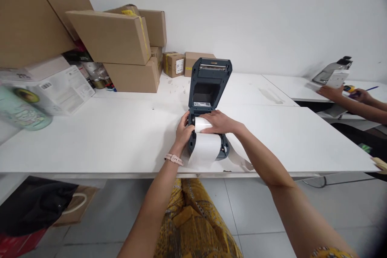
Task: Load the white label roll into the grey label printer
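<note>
A dark grey label printer (192,88) stands on the white table with its lid tipped up and back. Inside it sits a white paper roll (200,125), and a strip of its paper (205,147) runs out over the printer's front towards the table edge. My left hand (183,131) is closed around the printer's left side, its thumb beside the end of the roll. From the right, my right hand (220,122) lies over the roll with its fingers curled onto it. Parts of the roll and the printer's inside are hidden under my hands.
Cardboard boxes (111,36) are piled at the back left, near a white carton (65,90) and a pale green bottle (27,109). Small boxes (173,64) stand behind the printer. At far right, another person's hands (331,92) work near a clear bottle (331,71).
</note>
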`<state>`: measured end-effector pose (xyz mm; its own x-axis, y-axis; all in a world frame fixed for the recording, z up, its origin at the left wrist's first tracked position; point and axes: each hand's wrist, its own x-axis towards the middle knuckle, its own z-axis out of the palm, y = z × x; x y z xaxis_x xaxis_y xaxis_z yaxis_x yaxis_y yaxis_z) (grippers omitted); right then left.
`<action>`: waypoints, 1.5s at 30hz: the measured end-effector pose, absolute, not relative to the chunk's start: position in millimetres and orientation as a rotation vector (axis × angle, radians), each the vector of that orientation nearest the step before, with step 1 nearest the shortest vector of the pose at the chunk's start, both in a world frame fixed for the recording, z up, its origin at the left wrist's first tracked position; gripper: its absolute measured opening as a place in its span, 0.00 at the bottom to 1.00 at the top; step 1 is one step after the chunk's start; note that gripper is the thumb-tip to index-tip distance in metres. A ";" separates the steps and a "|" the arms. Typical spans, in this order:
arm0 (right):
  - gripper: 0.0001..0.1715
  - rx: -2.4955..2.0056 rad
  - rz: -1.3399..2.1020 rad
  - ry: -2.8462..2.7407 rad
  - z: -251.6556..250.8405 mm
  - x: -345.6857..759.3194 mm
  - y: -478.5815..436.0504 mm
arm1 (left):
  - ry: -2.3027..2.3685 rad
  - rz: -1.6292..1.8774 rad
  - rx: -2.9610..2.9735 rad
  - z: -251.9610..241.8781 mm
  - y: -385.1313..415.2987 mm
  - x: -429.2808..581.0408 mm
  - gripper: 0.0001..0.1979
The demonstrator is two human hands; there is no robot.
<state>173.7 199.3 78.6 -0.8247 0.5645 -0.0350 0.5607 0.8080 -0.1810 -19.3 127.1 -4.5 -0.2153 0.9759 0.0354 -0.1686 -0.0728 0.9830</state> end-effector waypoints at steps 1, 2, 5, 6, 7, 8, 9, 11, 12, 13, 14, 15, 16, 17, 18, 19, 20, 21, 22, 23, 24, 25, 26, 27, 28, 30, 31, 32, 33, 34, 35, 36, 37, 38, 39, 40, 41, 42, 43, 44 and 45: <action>0.43 -0.919 0.191 -2.970 73.3 173.2 200.6 | 1.172 1.496 1.000 -4.3 126.2 -18.8 0.43; 0.43 -0.910 0.125 -2.970 69.1 173.1 202.0 | 1.140 1.507 0.995 -4.1 125.2 -18.2 0.43; 0.39 -0.832 0.064 -2.965 63.3 175.1 202.1 | 1.065 1.525 0.976 -3.8 122.6 -17.2 0.41; 0.39 -0.814 0.047 -2.958 63.1 176.4 198.8 | 1.048 1.525 0.971 -3.8 121.9 -17.2 0.40; 0.40 -0.811 0.019 -2.944 63.2 177.8 192.9 | 1.036 1.523 0.968 -4.0 121.4 -17.5 0.40; 0.40 -0.816 -0.018 -2.928 63.2 179.1 184.1 | 1.029 1.522 0.969 -4.1 120.9 -17.9 0.39; 0.39 -0.820 -0.055 -2.911 62.6 180.2 172.4 | 1.024 1.523 0.971 -4.1 120.5 -18.3 0.39; 0.38 -0.806 -0.105 -2.886 58.8 181.4 141.6 | 1.017 1.526 0.981 -4.2 119.8 -19.2 0.39; 0.38 -0.798 -0.121 -2.870 55.1 181.5 123.6 | 1.016 1.527 0.989 -4.2 119.6 -19.4 0.38; 0.37 -0.803 -0.139 -2.843 50.4 181.3 104.8 | 1.017 1.529 1.000 -4.3 119.5 -19.3 0.38; 0.37 -0.823 -0.161 -2.804 44.8 180.8 86.1 | 1.020 1.530 1.012 -4.5 119.4 -19.2 0.38; 0.38 -0.852 -0.187 -2.754 38.8 180.2 68.1 | 1.025 1.528 1.024 -4.9 119.6 -18.9 0.38; 0.39 -0.882 -0.211 -2.700 32.8 179.6 51.4 | 1.029 1.525 1.035 -5.5 119.9 -18.6 0.38; 0.40 -0.908 -0.227 -2.651 27.1 179.2 36.4 | 1.033 1.521 1.044 -6.3 120.3 -18.7 0.38; 0.41 -0.929 -0.228 -2.611 22.1 178.9 23.3 | 1.038 1.516 1.055 -7.0 120.8 -19.1 0.38; 0.42 -0.948 -0.216 -2.579 17.8 178.7 12.3 | 1.051 1.507 1.069 -7.4 121.2 -20.1 0.38; 0.42 -0.970 -0.196 -2.552 14.3 178.7 3.3 | 1.078 1.494 1.093 -7.3 121.2 -21.6 0.38; 0.42 -0.993 -0.174 -2.527 11.4 178.5 -3.8 | 1.128 1.476 1.135 -6.2 120.7 -23.6 0.37; 0.42 -1.014 -0.151 -2.505 9.0 178.1 -9.3 | 1.209 1.457 1.202 -3.9 119.3 -25.6 0.35; 0.42 -1.028 -0.130 -2.486 6.9 177.4 -13.4 | 1.322 1.439 1.299 -0.1 116.8 -27.2 0.33; 0.42 -1.037 -0.111 -2.470 4.9 176.3 -16.2 | 1.452 1.420 1.425 5.2 113.1 -27.9 0.31; 0.42 -1.041 -0.095 -2.456 3.0 174.8 -18.0 | 1.574 1.394 1.578 11.8 108.2 -27.1 0.30; 0.42 -1.041 -0.080 -2.445 1.4 172.9 -19.1 | 1.667 1.351 1.752 19.3 102.2 -24.5 0.29; 0.41 -1.042 -0.067 -2.434 0.1 170.9 -19.6 | 1.701 1.283 1.934 27.1 95.5 -19.9 0.28; 0.39 -1.043 -0.056 -2.424 -0.6 169.0 -19.7 | 1.663 1.173 2.110 34.6 88.4 -13.6 0.28; 0.35 -1.040 -0.030 -2.419 0.6 167.5 -19.8 | 1.482 0.846 2.371 46.7 74.5 1.7 0.27; 0.33 -1.033 -0.008 -2.426 2.8 168.6 -20.0 | 1.412 0.687 2.445 50.6 68.2 9.3 0.27; 0.31 -1.016 0.024 -2.440 6.2 171.6 -20.5 | 1.368 0.559 2.492 53.1 62.5 15.7 0.29; 0.28 -0.986 0.070 -2.454 10.9 176.7 -21.2 | 1.354 0.470 2.524 54.3 57.4 20.7 0.30; 0.26 -0.941 0.129 -2.462 16.8 183.7 -21.9 | 1.358 0.417 2.550 54.5 52.7 24.0 0.32; 0.23 -0.881 0.205 -2.456 23.9 192.5 -22.0 | 1.368 0.389 2.574 53.9 48.3 25.8 0.34; 0.20 -0.819 0.300 -2.432 32.2 202.4 -20.9 | 1.377 0.373 2.598 52.9 44.3 26.5 0.35; 0.17 -0.764 0.400 -2.392 41.8 212.9 -17.7 | 1.383 0.360 2.620 51.5 40.4 26.8 0.36; 0.15 -0.725 0.478 -2.333 52.7 223.0 -11.5 | 1.394 0.347 2.640 50.0 36.7 27.1 0.37; 0.14 -0.712 0.525 -2.262 65.1 231.8 -1.3 | 1.413 0.335 2.655 48.3 33.1 27.8 0.37; 0.14 -0.721 0.509 -2.190 78.8 238.6 13.4 | 1.440 0.324 2.666 46.7 29.8 29.3 0.38; 0.15 -0.744 0.399 -2.101 94.0 242.7 33.0 | 1.474 0.316 2.672 45.0 26.7 31.5 0.39; 0.15 -0.764 0.258 -2.010 110.3 243.7 57.1 | 1.508 0.310 2.675 43.4 23.8 34.4 0.40; 0.18 -0.790 0.151 -1.932 127.5 241.6 85.1 | 1.541 0.305 2.676 41.8 21.1 37.6 0.41; 0.21 -0.810 0.098 -1.895 145.1 236.8 115.7 | 1.572 0.307 2.676 40.2 18.6 40.8 0.42; 0.26 -0.814 0.080 -1.889 162.4 229.6 147.6 | 1.595 0.315 2.676 38.6 16.4 43.7 0.42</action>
<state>229.6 147.6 162.4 -0.2393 0.5675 0.7879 0.4990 0.7679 -0.4016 43.7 16.4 38.6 0.4608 0.8717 0.1669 0.8696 -0.4811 0.1114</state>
